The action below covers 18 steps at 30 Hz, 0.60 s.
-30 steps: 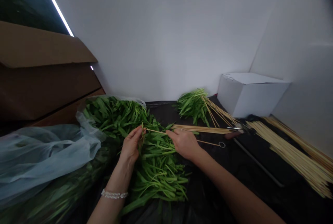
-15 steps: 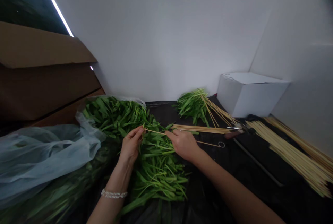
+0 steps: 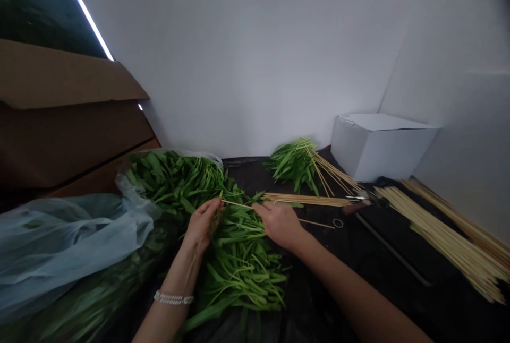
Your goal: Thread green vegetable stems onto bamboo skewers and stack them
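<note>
My left hand, with a beaded bracelet at the wrist, is closed in a pinch on a leafy green stem at the tip of a thin bamboo skewer. My right hand wraps round the same skewer, whose other end sticks out to the right near a small metal ring. Beneath and between both hands spreads a pile of leafy greens. Just behind my right hand lies a row of bare skewers. My fingertips partly hide the stem.
Skewered greens lie by the wall. A plastic bag of greens and a cardboard box stand left. On the right are a white box, a dark-handled tool and a big skewer bundle. Black sheeting covers the surface.
Both hands keep nearly the same pose on the skewer and stem. The view has shifted very slightly.
</note>
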Motion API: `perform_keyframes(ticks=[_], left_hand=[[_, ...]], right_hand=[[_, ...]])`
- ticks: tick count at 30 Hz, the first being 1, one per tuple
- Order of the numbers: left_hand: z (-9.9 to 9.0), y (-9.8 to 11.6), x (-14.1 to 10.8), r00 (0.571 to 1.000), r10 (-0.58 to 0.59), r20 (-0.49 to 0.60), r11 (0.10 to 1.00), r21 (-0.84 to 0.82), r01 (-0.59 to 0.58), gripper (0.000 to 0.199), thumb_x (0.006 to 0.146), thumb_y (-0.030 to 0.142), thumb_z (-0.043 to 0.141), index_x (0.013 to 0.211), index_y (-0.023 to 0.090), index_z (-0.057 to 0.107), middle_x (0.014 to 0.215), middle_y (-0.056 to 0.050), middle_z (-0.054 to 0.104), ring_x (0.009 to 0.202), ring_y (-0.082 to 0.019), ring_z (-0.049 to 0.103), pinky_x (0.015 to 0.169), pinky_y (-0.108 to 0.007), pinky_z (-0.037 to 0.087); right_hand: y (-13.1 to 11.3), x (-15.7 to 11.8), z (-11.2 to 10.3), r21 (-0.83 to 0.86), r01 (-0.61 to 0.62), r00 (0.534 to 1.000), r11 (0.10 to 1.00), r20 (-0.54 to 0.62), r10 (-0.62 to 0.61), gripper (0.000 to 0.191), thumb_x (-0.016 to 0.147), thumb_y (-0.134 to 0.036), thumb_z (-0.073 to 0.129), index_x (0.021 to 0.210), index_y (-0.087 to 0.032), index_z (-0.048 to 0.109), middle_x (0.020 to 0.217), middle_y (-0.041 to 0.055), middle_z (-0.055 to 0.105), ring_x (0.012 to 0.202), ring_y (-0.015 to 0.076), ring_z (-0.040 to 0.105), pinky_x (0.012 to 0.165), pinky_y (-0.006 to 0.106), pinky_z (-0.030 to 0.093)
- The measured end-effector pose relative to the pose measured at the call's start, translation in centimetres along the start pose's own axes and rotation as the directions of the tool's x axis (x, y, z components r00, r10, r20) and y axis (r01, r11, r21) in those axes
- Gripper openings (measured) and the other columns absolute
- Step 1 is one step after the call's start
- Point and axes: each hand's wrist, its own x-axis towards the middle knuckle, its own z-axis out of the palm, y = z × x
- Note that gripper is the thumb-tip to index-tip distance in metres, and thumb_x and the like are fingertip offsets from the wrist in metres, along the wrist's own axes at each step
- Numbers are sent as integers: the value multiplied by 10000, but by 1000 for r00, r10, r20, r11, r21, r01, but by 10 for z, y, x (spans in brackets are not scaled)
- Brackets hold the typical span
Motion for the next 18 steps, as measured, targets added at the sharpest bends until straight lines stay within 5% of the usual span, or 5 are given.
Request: perform_keyframes(ticks=[18], left_hand=[[7, -2, -6, 996, -19, 84, 999, 37, 16, 418, 411, 335, 917, 721, 139, 716, 678, -10, 694, 631, -101, 606, 613, -212, 470]], right_hand=[[1, 1, 3, 41, -17, 1000, 999, 13, 16, 335, 942, -146, 384, 1199, -195, 593, 964, 81, 692, 856, 188, 639, 719, 266, 429]])
